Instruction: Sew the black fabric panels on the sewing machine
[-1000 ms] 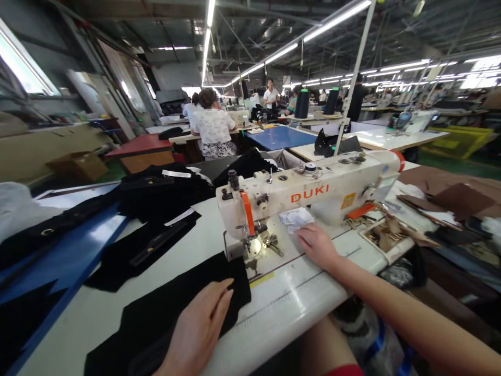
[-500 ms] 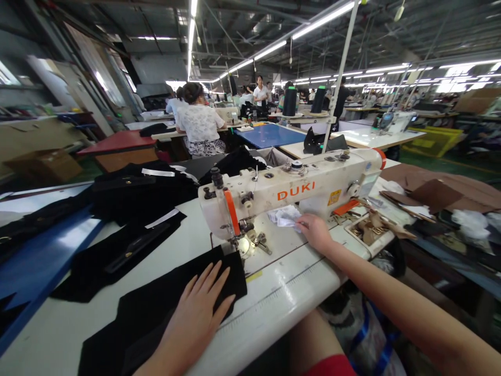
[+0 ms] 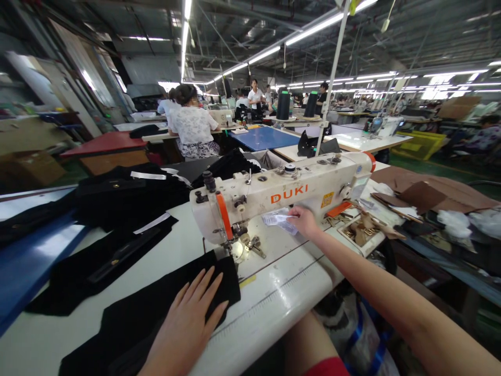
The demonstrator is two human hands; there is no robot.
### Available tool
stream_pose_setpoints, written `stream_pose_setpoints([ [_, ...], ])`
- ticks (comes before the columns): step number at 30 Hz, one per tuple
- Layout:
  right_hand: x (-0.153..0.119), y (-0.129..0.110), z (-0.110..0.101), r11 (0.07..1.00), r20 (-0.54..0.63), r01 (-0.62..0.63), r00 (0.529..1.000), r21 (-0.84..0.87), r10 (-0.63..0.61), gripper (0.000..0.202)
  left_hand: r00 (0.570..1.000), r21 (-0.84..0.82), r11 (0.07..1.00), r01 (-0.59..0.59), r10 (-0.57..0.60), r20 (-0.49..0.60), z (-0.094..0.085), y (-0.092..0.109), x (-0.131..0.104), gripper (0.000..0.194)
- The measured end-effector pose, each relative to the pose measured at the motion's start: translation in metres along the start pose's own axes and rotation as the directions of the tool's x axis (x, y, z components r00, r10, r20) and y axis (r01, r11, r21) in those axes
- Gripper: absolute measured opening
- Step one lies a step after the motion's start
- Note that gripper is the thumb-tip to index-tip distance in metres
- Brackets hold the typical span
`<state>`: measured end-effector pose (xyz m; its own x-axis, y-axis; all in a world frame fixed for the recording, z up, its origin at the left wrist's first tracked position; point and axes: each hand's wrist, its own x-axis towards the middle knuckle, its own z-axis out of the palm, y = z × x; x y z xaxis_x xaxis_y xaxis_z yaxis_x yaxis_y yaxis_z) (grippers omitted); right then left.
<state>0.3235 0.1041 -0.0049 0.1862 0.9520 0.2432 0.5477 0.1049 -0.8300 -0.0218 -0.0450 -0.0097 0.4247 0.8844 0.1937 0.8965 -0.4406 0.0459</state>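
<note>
My left hand (image 3: pixel 191 308) lies flat with its fingers spread on a black fabric piece (image 3: pixel 141 303), whose right end reaches just in front of the needle area. Under the arm of the white sewing machine (image 3: pixel 254 198), my right hand (image 3: pixel 303 222) pinches the edge of some thin white labels (image 3: pixel 277 218), which rest on the machine bed. A metal guide (image 3: pixel 256 248) sits on the bed beside the lit needle plate (image 3: pixel 237 249).
More black fabric pieces (image 3: pixel 113 209) with white strips are heaped at the left. A tray (image 3: pixel 378 241) of metal parts stands at the right, near brown material (image 3: pixel 422 196). Beyond the machine, a person (image 3: pixel 191 122) sits facing away.
The view has turned slightly, shifting most things left. My right hand's pinch has lifted the labels a little, and they look more spread out. My left hand stays flat on the black fabric.
</note>
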Motion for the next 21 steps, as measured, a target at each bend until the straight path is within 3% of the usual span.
stream_pose_setpoints([
  [6,0.004,0.002,0.005,0.998,-0.017,-0.039,0.999,0.043,0.04,0.024,1.0,-0.013,1.0,0.0,0.0,-0.009,0.001,0.0,0.0,0.059],
  [13,0.005,0.0,0.006,0.997,-0.017,-0.069,0.997,0.027,0.07,0.008,1.0,-0.017,1.0,-0.002,0.002,-0.008,0.002,0.0,-0.001,0.06],
  [21,0.005,-0.008,0.004,0.999,-0.032,-0.036,0.999,-0.034,0.035,0.026,1.0,0.022,1.0,0.009,-0.01,0.022,0.001,0.001,0.0,0.06],
])
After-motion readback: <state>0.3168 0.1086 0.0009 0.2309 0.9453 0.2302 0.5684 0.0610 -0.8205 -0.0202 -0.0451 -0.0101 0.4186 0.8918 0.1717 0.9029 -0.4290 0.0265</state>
